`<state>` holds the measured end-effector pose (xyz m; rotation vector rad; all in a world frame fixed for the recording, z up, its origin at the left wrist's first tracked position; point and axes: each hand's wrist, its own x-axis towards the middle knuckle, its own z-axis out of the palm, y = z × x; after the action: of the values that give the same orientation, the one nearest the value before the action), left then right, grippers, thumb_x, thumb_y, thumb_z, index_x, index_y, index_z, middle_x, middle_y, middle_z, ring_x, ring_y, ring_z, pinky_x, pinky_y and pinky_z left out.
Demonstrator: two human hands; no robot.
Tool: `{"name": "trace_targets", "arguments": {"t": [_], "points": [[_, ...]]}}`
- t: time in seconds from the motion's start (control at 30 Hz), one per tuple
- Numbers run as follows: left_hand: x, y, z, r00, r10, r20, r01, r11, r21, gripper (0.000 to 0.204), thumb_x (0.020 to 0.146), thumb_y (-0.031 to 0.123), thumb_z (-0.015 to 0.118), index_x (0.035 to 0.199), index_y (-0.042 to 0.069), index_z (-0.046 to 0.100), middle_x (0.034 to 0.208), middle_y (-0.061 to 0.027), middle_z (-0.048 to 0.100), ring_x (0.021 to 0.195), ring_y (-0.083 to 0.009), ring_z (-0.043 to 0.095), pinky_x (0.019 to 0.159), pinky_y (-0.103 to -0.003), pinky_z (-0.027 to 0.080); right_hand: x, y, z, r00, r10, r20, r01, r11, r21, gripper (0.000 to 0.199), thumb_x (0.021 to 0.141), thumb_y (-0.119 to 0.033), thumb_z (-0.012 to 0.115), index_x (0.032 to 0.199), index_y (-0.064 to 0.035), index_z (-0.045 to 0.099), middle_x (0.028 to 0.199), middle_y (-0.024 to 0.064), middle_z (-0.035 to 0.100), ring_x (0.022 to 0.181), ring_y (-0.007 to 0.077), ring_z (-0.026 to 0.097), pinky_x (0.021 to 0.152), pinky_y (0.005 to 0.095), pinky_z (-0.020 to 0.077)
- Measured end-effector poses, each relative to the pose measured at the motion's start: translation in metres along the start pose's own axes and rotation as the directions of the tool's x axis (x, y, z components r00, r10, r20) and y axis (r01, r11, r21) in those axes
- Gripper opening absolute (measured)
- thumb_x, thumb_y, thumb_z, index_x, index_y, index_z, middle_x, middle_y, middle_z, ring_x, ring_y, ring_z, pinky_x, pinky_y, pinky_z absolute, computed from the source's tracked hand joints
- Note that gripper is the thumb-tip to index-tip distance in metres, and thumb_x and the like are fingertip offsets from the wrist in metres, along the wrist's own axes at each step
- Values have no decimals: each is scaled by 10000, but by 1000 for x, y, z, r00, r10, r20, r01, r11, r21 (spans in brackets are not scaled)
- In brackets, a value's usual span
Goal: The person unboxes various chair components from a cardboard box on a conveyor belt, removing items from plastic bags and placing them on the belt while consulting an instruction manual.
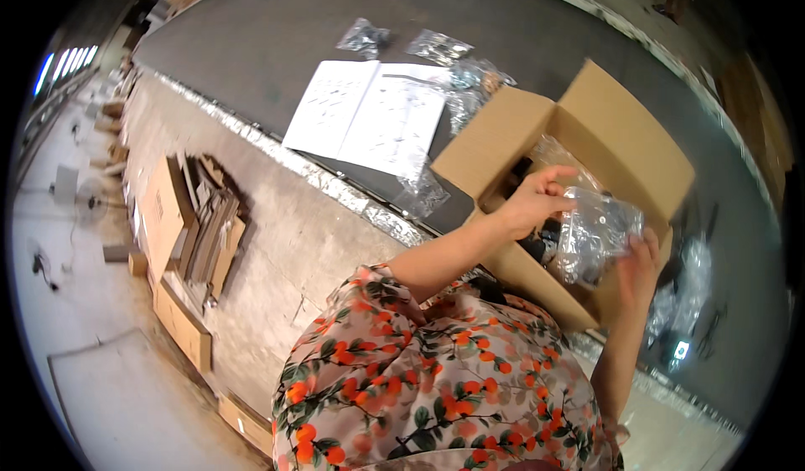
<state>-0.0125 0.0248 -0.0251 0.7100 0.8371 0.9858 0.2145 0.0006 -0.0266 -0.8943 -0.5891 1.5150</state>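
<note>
My left hand (537,198) is curled over the mouth of the cardboard box (503,135), fingers pinched on the top edge of a clear plastic bag (597,232) of dark small parts. My right hand (639,263) closes on the same bag from its lower right side, palm against the crinkled film. The bag sits right of the frame's middle, half out of the box, just above the opening.

To do this well, I judge I should keep both grips on the film near the parts, not on loose corners, so the weight does not tear or swing the bag, and lift it straight clear of the flaps before tilting it.

The box lies open on the dark desk (277,43), its flaps spread. Inside I can see more clear wrapping and some black pieces under my left hand; what they are I cannot tell.

Further out, toward the upper middle of the frame, an open instruction booklet (365,114) lies flat on the desk. Beside and above it lie several small clear bags (438,47), apart from the box. More clear wrappings (683,282) lie at the right edge. Flattened cardboard (197,228) leans against the desk's side at the left.
</note>
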Motion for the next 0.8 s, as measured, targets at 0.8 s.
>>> {"name": "trace_targets", "arguments": {"t": [0.8], "points": [[13,15,-19,874,483,-56,-419,807,417,259,767,12,541,1024,38,534,786,-35,541,647,-91,497,584,-222,426,13,9,33,982,187,-32,-186,918,-351,140,773,-43,575,908,-20,548,848,27,572,758,97,522,711,225,422]]}}
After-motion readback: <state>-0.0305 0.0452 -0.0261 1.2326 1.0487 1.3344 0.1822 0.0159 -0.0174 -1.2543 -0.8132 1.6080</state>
